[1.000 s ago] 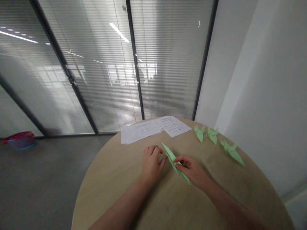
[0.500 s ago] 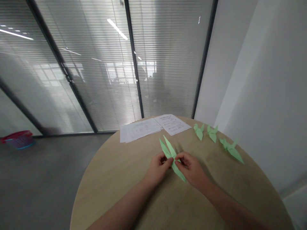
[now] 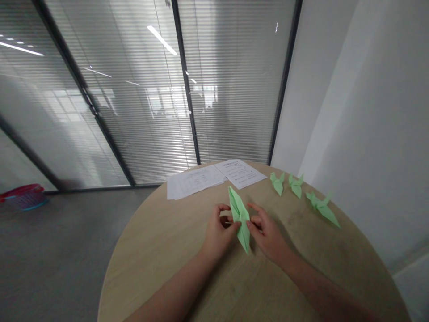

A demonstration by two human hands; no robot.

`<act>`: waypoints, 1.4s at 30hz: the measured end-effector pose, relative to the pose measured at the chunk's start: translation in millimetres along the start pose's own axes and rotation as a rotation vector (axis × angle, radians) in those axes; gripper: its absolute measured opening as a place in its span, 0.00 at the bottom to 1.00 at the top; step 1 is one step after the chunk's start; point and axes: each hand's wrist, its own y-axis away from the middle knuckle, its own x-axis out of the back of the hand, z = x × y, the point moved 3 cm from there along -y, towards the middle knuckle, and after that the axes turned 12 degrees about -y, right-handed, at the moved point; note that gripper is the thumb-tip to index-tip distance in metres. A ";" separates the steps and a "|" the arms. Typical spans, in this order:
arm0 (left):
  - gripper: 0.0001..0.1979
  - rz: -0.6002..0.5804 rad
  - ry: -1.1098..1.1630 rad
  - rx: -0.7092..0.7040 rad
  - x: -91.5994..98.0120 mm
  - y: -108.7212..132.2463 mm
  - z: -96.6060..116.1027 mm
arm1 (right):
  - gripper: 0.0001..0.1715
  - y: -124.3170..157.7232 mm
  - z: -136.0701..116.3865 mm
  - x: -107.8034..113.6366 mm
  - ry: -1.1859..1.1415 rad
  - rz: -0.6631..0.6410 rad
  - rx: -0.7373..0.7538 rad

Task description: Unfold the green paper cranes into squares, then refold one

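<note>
A narrow, diamond-shaped piece of folded green paper [image 3: 241, 219] is over the middle of a round wooden bench [image 3: 161, 250], its long points facing away and toward the person. The left hand [image 3: 219, 230] pinches its left side, thumb on top. The right hand's [image 3: 268, 235] thumb touches the right edge; I cannot tell whether those fingers grip. Beyond, to the right, sit three green origami birds [image 3: 296, 186]; printed sheets [image 3: 201, 181] lie at the far edge.

Tabletop [image 3: 150, 241] beside the left grip [image 3: 220, 230] allows passage; green paper figures [image 3: 296, 187] obstruct the far right.
</note>
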 end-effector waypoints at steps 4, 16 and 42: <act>0.18 0.012 -0.173 -0.088 0.1 3.5 2.3 | 0.32 2.3 -3.8 -0.7 0.039 -0.023 0.038; 0.12 0.102 -0.485 -0.307 8.8 0.8 0.5 | 0.27 1.7 -11.7 4.1 0.257 -0.122 0.147; 0.10 -0.004 -0.099 -0.129 8.6 -13.5 -15.2 | 0.14 -4.3 1.4 1.4 0.192 -0.081 0.032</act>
